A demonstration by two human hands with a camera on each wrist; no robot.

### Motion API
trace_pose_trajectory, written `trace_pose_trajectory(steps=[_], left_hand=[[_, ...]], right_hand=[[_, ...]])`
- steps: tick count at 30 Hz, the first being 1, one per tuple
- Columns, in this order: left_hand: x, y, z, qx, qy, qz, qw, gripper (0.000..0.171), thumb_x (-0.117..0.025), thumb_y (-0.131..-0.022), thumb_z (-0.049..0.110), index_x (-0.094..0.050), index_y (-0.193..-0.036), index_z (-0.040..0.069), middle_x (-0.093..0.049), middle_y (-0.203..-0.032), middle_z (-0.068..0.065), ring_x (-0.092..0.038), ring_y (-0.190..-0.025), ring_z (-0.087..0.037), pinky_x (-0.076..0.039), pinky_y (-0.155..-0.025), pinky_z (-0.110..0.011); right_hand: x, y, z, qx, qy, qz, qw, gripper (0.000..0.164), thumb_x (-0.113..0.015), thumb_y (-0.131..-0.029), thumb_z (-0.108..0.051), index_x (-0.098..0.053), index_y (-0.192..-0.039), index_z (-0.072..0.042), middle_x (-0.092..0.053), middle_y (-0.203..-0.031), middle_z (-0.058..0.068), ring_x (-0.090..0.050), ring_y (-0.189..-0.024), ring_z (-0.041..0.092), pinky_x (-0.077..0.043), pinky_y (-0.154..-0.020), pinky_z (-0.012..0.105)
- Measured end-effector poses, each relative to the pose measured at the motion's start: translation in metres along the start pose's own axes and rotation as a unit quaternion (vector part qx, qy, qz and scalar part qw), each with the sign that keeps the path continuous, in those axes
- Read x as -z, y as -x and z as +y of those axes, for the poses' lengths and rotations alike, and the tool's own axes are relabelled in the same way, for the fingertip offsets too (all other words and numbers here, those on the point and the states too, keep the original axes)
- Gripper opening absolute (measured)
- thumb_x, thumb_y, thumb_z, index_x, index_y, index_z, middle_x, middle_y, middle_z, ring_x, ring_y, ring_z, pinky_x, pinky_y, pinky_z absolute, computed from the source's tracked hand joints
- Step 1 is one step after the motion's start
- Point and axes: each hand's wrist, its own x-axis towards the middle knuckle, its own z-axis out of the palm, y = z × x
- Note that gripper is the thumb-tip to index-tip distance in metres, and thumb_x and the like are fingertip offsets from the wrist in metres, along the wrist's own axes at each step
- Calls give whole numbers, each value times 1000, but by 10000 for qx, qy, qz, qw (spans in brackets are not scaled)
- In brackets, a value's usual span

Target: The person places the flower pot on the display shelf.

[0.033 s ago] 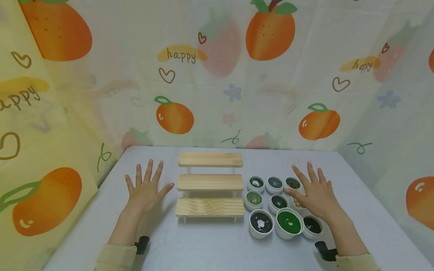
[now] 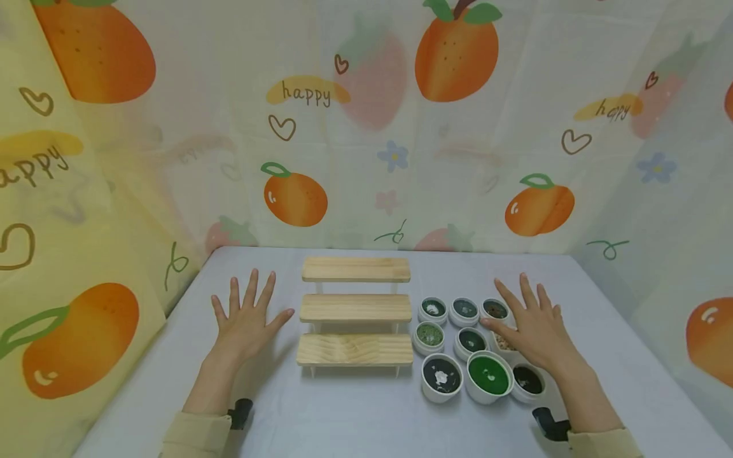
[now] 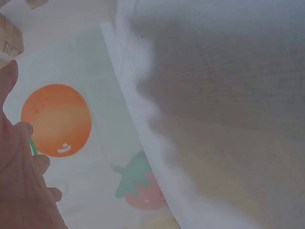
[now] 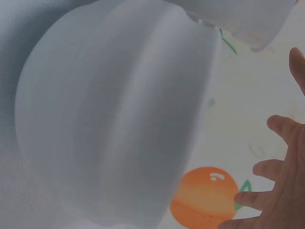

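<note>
Fruit-printed cloth backs a white-covered table, where the left hand and right hand spread wide, holding nothing, the filled white cups clustered just left of the nearer right hand, beyond 3 crosswise wooden shelves from the left.

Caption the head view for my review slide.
Left hand spread beside three wooden shelves; right hand spread, partly hiding a group of cups.

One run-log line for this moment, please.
left hand: spread, beside boards | right hand: spread, near cups | held: nothing | cups: right of boards
</note>
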Motion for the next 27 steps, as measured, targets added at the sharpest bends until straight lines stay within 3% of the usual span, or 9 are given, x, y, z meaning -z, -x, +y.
trace_pose_trajectory(steps=[7, 11, 13, 16, 20, 24, 27], left_hand=[[0, -1, 2, -43, 188, 80, 9998, 84, -41, -97, 65, -4, -160, 22, 8, -168, -16, 17, -150, -50, 20, -108, -78], [0, -3, 1, -292, 1015, 198, 9942, 80, -42, -101, 55, -6, -160, 14, -2, -167, -21, 6, -152, -49, 9, -113, -76], [0, -3, 2, -408, 1609, 245, 9858, 77, -45, -102, 50, -11, -159, 11, -11, -166, -22, -5, -152, -48, -3, -118, -73], [-1, -4, 4, -498, 2474, 359, 9670, 68, -50, -102, 44, -28, -155, 7, -30, -161, -20, -25, -149, -45, -23, -120, -63], [-5, -8, 6, -397, 3232, 453, 9444, 53, -55, -100, 41, -52, -142, 8, -55, -146, -14, -52, -136, -33, -47, -110, -36], [-11, -12, 8, -393, 3899, 225, 9197, 46, -63, -97, 35, -59, -134, 8, -62, -137, -15, -64, -119, -11, -48, -93, -9], [-16, -15, 8, -497, 4252, -20, 9037, 46, -66, -95, 32, -60, -133, 8, -61, -138, -18, -63, -115, 0, -48, -92, -7]], right_hand=[[1, 3, 2, -3, 11, 58, 10000, 92, -49, -89, -72, -16, -159, -22, -4, -163, 31, -9, -143, 64, -11, -104, 85], [4, 7, 2, 84, -20, 178, 9998, 91, -50, -90, -70, -18, -159, -19, -9, -162, 32, -13, -142, 64, -14, -105, 84], [6, 11, 3, 133, -51, 233, 9996, 89, -50, -92, -68, -20, -159, -18, -13, -162, 32, -16, -141, 64, -16, -105, 83], [8, 16, 5, 208, -158, 322, 9991, 85, -51, -93, -64, -23, -158, -16, -19, -161, 31, -22, -139, 63, -21, -105, 81], [10, 22, 8, 260, -335, 376, 9984, 81, -52, -95, -60, -28, -156, -13, -25, -158, 31, -29, -138, 59, -28, -104, 78], [12, 26, 12, 252, -590, 328, 9974, 81, -55, -94, -59, -35, -152, -7, -31, -155, 32, -32, -137, 56, -30, -104, 76], [13, 28, 15, 208, -862, 301, 9956, 81, -59, -93, -57, -39, -149, -2, -36, -152, 32, -33, -137, 55, -29, -106, 74]])
